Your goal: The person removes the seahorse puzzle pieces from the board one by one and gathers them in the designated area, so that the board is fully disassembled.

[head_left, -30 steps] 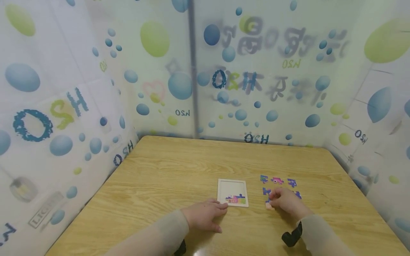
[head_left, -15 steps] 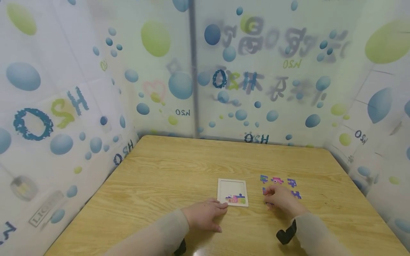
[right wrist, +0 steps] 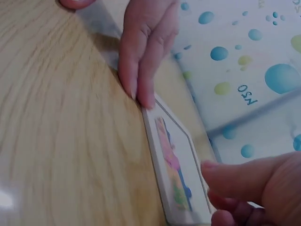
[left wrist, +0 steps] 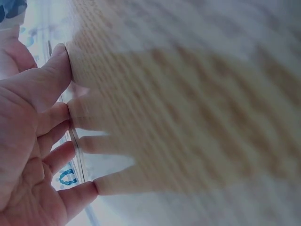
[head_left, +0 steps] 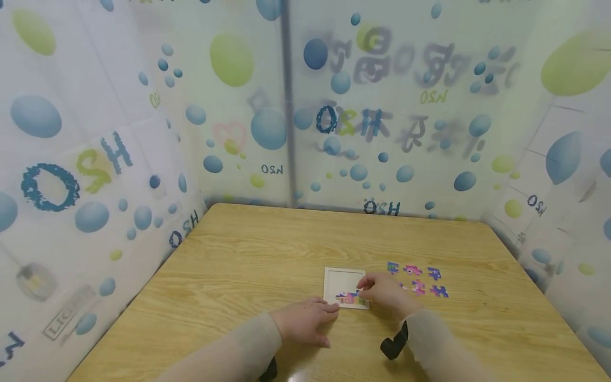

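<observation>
A white square puzzle tray [head_left: 326,284] lies on the table, with joined colourful pieces [head_left: 347,299] along its near edge. My left hand [head_left: 305,321] rests flat with fingers spread, its fingertips touching the tray's near left corner. My right hand [head_left: 387,293] is over the tray's right side, thumb and fingers pinched together on a puzzle piece mostly hidden by them. In the right wrist view, the thumb [right wrist: 235,179] and curled fingers are beside the tray [right wrist: 155,150]; the held piece is hidden there.
Several loose puzzle pieces [head_left: 418,287] lie in rows right of the tray, one partly behind the right hand. The wooden table [head_left: 248,239] is enclosed by a patterned curtain [head_left: 238,106] at the back and sides.
My right hand has moved left from the loose pieces to the tray. The nearest loose piece is gone from its spot on the table. My left hand has stayed in place.
</observation>
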Demonstrator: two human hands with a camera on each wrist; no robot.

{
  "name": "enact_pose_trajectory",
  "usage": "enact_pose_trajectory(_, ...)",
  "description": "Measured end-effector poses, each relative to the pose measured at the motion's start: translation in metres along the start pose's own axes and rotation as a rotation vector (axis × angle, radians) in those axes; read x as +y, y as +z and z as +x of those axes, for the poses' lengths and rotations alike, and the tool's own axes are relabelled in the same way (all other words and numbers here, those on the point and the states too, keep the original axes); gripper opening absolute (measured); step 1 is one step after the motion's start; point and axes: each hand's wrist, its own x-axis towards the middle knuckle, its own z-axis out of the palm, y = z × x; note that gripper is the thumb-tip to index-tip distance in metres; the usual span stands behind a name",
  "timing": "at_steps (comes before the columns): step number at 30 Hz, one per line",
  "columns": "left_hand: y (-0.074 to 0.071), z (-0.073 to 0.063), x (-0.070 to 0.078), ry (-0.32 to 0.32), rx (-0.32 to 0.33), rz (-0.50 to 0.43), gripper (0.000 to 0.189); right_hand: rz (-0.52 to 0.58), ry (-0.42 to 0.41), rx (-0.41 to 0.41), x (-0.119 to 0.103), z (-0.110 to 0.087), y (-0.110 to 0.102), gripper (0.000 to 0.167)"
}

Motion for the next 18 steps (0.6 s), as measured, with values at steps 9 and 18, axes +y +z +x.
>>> enact_pose_trajectory(9,0.003,0.002,-0.004,0.045,0.029,0.033,0.065,0.041,-0.055,-0.004,-0.012,0.009,0.023,0.015)
enact_pose_trajectory(18,0.004,0.002,-0.004,0.039,0.026,0.048,0.066,-0.025,-0.144,-0.017,-0.006,0.018,0.032,0.013)
